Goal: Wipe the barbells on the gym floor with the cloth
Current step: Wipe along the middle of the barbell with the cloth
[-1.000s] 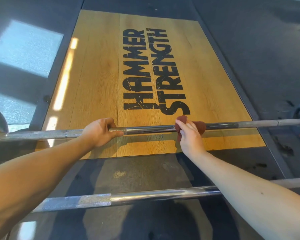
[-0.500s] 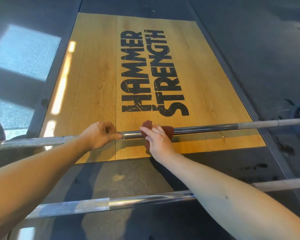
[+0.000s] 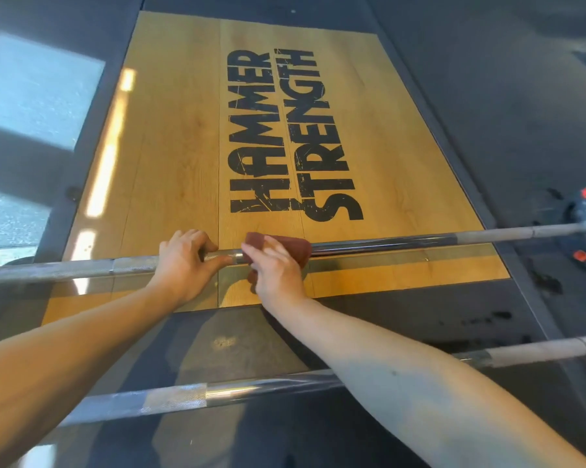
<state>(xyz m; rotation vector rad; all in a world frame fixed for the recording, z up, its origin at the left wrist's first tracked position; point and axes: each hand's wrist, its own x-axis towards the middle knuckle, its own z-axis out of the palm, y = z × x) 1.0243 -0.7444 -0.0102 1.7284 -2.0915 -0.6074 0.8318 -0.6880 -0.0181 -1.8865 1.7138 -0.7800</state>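
1. Across near edge of platform (image 3: 170, 163): wiping far barbell (image 3: 403, 239), raised just above the wood.
2. Left grip (image 3: 183, 265) clenched round its knurled section, steadying.
3. Right grip (image 3: 274, 271) just beside, wrapped over cloth (image 3: 295, 246) on smooth shaft.
4. Second barbell (image 3: 170, 396) off platform, nearer body, not in hand.
5. Likely handling: bar heavy, stiff, rolls; cloth soft, limp. Best kept wrapped round shaft, squeezed.

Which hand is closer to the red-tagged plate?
Right. The right hand, holding the cloth on the far bar, sits left of the plate; the left hand grips the far bar even farther left.
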